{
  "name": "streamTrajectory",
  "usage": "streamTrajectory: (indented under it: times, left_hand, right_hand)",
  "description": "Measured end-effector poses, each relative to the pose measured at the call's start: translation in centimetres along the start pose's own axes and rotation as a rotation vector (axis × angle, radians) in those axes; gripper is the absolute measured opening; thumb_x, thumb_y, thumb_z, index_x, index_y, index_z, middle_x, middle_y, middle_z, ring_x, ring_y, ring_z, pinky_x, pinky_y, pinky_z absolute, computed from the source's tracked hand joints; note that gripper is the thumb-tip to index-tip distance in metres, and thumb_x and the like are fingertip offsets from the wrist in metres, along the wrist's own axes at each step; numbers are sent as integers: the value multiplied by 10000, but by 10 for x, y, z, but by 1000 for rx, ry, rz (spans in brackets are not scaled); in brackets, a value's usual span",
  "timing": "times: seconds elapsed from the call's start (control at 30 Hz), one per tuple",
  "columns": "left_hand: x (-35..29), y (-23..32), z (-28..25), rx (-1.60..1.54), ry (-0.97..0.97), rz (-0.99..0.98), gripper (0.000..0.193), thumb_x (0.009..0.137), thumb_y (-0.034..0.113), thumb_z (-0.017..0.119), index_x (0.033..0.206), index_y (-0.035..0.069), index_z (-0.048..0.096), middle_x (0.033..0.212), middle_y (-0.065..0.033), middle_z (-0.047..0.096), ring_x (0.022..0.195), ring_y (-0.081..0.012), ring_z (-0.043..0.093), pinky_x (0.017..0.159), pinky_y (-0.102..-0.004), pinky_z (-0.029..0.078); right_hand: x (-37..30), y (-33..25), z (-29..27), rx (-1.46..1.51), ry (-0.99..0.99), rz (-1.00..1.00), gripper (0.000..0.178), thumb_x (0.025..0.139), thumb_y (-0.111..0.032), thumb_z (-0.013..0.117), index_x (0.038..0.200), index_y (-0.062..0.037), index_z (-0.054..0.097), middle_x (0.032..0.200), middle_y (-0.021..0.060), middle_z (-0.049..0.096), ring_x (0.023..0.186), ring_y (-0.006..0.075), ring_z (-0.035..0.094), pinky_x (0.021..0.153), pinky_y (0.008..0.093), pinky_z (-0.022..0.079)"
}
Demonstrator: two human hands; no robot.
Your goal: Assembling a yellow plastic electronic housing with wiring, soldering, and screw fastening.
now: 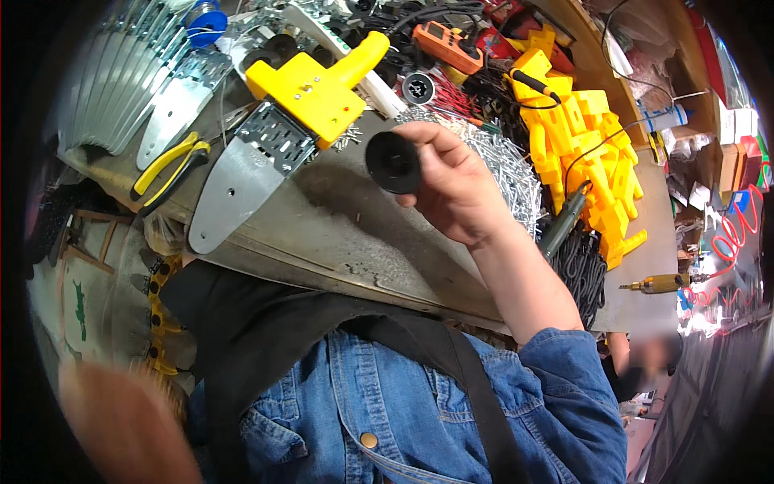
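Above the bench [339, 218], my right hand [451, 177] grips a black round plastic piece [394, 163] with a wide flange, turned face-on to the camera. My left hand [129, 427] is at the lower left, smeared by motion, so its fingers cannot be made out. In front of me lies a yellow-handled tool [310, 93] with its housing joined to a slotted bracket and a pointed flat metal plate [242, 189]. Beside that plate rest pliers [172, 169] with yellow and black grips.
Several metal plates [121, 89] stand in a row at the far left, near a blue spool [205, 24]. Loose screws [504, 165] and yellow handle housings [588, 145] are heaped to the right. An orange meter [447, 47], a green-bodied tool [564, 222] and black cords [580, 270] lie around them.
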State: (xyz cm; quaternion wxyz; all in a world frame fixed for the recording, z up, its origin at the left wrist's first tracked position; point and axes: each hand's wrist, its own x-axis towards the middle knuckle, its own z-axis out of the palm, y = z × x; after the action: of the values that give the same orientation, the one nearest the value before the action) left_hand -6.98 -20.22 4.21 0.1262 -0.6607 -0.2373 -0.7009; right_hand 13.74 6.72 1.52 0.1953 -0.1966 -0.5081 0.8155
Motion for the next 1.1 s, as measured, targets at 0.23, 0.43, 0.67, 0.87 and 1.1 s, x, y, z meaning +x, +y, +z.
streamTrajectory:
  times: [0.23, 0.43, 0.67, 0.87, 1.1]
  left_hand:
    - [-60, -116, 48, 925, -698, -633, 834, 794, 340, 777, 1446, -7, 389, 1468, -238, 404, 1360, -403, 389, 1144, -492, 312]
    - [-76, -125, 52, 949, -777, -700, 886, 805, 328, 763, 1491, -12, 318, 1541, -255, 301, 1401, -415, 341, 1166, -497, 282]
    - [-71, -124, 52, 927, -781, -722, 886, 807, 341, 756, 1489, -17, 317, 1538, -266, 300, 1397, -401, 355, 1174, -507, 267]
    - [-73, -125, 50, 917, -772, -741, 885, 805, 346, 756, 1480, -27, 322, 1531, -266, 308, 1400, -396, 347, 1178, -504, 260]
    - [-72, -124, 51, 915, -778, -751, 891, 799, 363, 756, 1473, -31, 325, 1529, -264, 310, 1399, -391, 347, 1179, -502, 260]
  right_hand:
    - [-3, -4, 8, 195, -85, 79, 461, 930, -238, 699, 1332, -80, 537, 1123, 73, 663, 863, 145, 653, 710, 279, 552]
    - [11, -12, 5, -55, -131, -29, 523, 901, -207, 736, 1349, -49, 516, 1178, 89, 649, 960, 164, 651, 785, 308, 546]
    - [96, -42, 15, -1074, -22, -291, 290, 881, -112, 713, 1159, -46, 662, 952, 16, 649, 805, 63, 574, 721, 241, 502]
    - [118, -33, 38, -1586, -98, -449, 310, 828, -197, 730, 1096, -46, 687, 1006, 153, 657, 900, 304, 649, 824, 374, 525]
    - [127, -39, 36, -1702, -337, -614, 271, 785, -133, 760, 1034, -58, 681, 963, 136, 635, 962, 338, 632, 829, 402, 522]
